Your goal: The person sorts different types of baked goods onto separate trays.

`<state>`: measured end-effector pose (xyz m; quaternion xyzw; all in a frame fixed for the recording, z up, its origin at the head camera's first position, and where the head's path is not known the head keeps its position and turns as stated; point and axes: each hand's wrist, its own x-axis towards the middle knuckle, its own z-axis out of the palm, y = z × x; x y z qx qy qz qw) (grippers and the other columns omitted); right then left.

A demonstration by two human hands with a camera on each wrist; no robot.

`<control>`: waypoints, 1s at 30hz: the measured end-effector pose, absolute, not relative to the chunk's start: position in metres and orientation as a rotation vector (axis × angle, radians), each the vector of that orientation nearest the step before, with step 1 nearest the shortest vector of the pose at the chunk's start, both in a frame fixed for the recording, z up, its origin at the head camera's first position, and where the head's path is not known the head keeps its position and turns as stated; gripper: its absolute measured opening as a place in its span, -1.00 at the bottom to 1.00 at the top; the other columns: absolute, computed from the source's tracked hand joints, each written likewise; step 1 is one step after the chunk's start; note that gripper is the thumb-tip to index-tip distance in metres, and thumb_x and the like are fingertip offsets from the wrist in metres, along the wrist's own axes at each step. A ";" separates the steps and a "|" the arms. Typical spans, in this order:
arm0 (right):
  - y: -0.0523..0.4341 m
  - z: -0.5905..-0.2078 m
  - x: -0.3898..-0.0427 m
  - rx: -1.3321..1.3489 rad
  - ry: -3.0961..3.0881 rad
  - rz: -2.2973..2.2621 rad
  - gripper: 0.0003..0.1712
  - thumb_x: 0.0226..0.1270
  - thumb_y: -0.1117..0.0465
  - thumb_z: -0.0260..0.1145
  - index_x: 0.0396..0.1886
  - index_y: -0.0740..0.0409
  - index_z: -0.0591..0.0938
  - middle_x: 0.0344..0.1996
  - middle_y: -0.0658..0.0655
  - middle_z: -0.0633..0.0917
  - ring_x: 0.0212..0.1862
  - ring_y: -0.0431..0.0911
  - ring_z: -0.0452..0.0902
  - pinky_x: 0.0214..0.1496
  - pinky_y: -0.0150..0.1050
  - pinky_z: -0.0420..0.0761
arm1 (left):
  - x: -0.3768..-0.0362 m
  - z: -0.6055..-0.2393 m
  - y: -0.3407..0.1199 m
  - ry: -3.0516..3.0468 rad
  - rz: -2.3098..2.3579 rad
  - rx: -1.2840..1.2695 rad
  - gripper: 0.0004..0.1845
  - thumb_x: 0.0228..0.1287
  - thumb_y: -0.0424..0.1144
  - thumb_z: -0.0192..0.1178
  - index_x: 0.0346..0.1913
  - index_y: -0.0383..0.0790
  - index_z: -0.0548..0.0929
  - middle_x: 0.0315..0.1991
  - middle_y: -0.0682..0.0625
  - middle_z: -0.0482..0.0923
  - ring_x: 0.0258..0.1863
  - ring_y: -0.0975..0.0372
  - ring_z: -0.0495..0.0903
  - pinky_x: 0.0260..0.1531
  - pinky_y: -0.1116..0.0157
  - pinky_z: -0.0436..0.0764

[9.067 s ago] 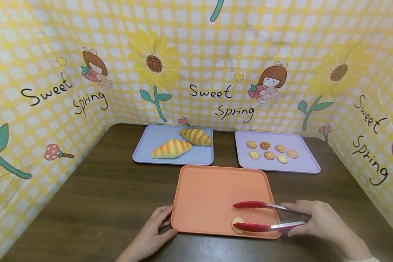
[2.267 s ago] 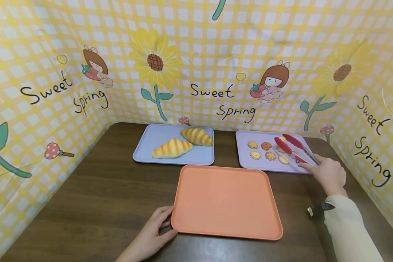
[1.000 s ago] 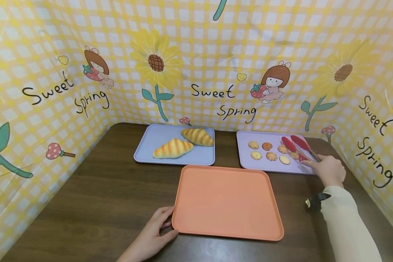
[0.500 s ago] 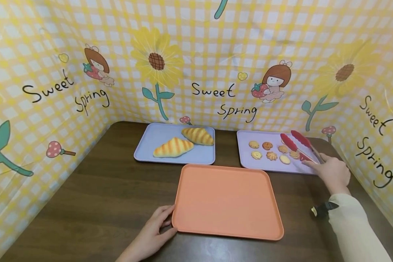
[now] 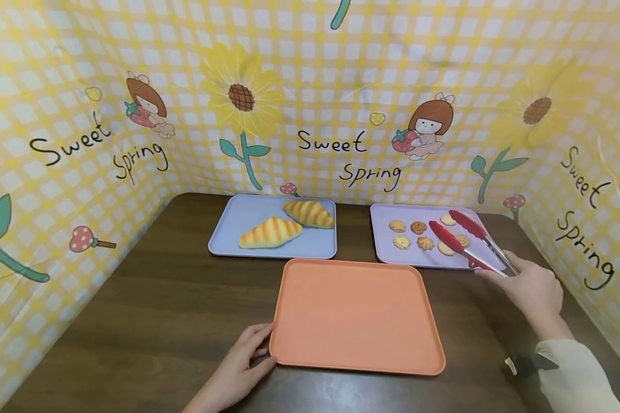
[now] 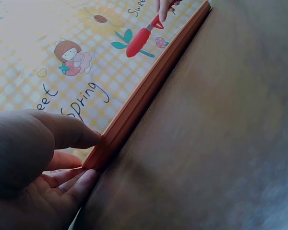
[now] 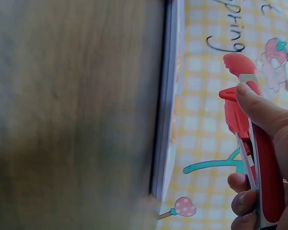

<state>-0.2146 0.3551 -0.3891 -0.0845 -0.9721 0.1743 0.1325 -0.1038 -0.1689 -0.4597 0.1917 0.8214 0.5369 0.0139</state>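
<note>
An empty orange tray (image 5: 356, 315) lies in front of me. My left hand (image 5: 258, 351) grips its near left corner; in the left wrist view the thumb (image 6: 67, 132) lies on the tray rim (image 6: 149, 91) and the fingers curl under it. My right hand (image 5: 503, 269) holds red-tipped tongs (image 5: 446, 236) by the handles at the right. The tongs stand open and empty over the purple tray (image 5: 392, 255), above several small cookies (image 5: 418, 227). The right wrist view shows my fingers (image 7: 264, 110) on the red tongs (image 7: 237, 117) beside the purple tray's edge (image 7: 170, 96).
A blue tray (image 5: 227, 229) at the back left carries two croissants (image 5: 271, 232). A yellow checked cloth wall (image 5: 310, 86) closes in the brown table (image 5: 134, 304) at the back and on both sides.
The cookie that lay on the orange tray 9 s ago is gone from it. In the last second my right hand has drawn the tongs back towards me, still open. My left hand has stayed put.
</note>
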 end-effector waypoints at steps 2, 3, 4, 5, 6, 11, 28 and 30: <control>0.353 -0.388 -0.207 -0.227 -2.801 0.493 0.10 0.03 -0.45 0.41 0.38 0.20 0.45 0.07 0.56 0.54 -0.14 0.43 0.49 -0.45 0.06 0.45 | -0.103 -0.459 -0.169 2.566 1.674 0.608 -0.40 0.38 -0.38 0.25 0.37 -0.59 0.32 0.23 -0.33 0.34 0.21 0.05 0.44 0.11 0.28 0.60; 0.352 -0.388 -0.204 -0.215 -2.792 0.484 0.09 0.03 -0.44 0.42 0.37 0.20 0.47 0.05 0.56 0.54 -0.15 0.44 0.50 -0.46 0.06 0.44 | -0.103 -0.460 -0.169 2.568 1.678 0.609 -0.40 0.38 -0.38 0.25 0.37 -0.59 0.33 0.23 -0.33 0.35 0.21 0.06 0.44 0.11 0.29 0.60; 0.351 -0.387 -0.201 -0.204 -2.785 0.477 0.08 0.02 -0.44 0.43 0.36 0.21 0.48 0.04 0.56 0.55 -0.16 0.44 0.50 -0.46 0.07 0.44 | -0.102 -0.460 -0.168 2.574 1.680 0.610 -0.40 0.37 -0.38 0.26 0.37 -0.58 0.33 0.23 -0.33 0.35 0.21 0.08 0.44 0.11 0.30 0.60; 0.349 -0.386 -0.197 -0.194 -2.779 0.471 0.07 0.02 -0.43 0.44 0.35 0.22 0.49 0.01 0.57 0.56 -0.17 0.44 0.50 -0.46 0.07 0.44 | -0.102 -0.460 -0.168 2.584 1.681 0.617 -0.41 0.37 -0.38 0.26 0.36 -0.59 0.34 0.22 -0.33 0.36 0.20 0.09 0.45 0.10 0.31 0.60; 0.348 -0.387 -0.194 -0.182 -2.770 0.471 0.07 0.02 -0.42 0.45 0.34 0.23 0.50 -0.01 0.57 0.57 -0.19 0.44 0.50 -0.46 0.09 0.44 | -0.102 -0.461 -0.168 2.594 1.682 0.625 -0.41 0.36 -0.39 0.26 0.35 -0.59 0.34 0.21 -0.32 0.36 0.20 0.11 0.45 0.10 0.31 0.61; 0.343 -0.393 -0.176 -0.135 -2.738 0.489 0.04 -0.01 -0.36 0.51 0.30 0.26 0.53 -0.36 0.40 0.68 -0.27 0.43 0.53 -0.43 0.19 0.46 | -0.101 -0.462 -0.168 2.650 1.672 0.662 -0.43 0.34 -0.42 0.28 0.33 -0.59 0.38 0.18 -0.30 0.40 0.17 0.15 0.46 0.07 0.32 0.62; 0.342 -0.415 -0.131 -0.120 -2.692 0.565 -0.05 -0.02 -0.23 0.57 0.17 0.41 0.56 -0.44 0.39 0.63 -0.34 0.31 0.54 -0.37 0.24 0.46 | -0.102 -0.464 -0.167 2.678 1.680 0.737 -0.44 0.30 -0.45 0.29 0.30 -0.60 0.40 0.15 -0.31 0.42 0.15 0.24 0.48 0.05 0.35 0.63; 0.342 -0.413 -0.126 -0.136 -2.734 0.581 -0.08 0.03 -0.23 0.55 0.17 0.39 0.55 -0.45 0.36 0.62 -0.33 0.30 0.54 -0.37 0.24 0.47 | -0.102 -0.464 -0.167 2.677 1.679 0.737 -0.44 0.30 -0.45 0.29 0.31 -0.60 0.40 0.15 -0.31 0.42 0.15 0.25 0.47 0.05 0.35 0.63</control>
